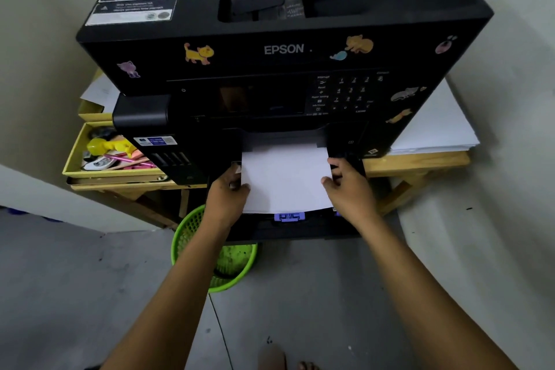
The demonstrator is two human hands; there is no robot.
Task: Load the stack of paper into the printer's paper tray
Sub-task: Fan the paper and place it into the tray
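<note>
The stack of paper (285,180) is pinched at its sides by the left hand (229,189) and right hand (348,186), half inside the paper tray (288,224), and should next be pushed in flat.

Both forearms bare to the frame edge; no sleeves visible. Left hand (228,189) and right hand (348,186): no rings, watch or gloves seen. Bare toes (306,366) at bottom edge.
</note>
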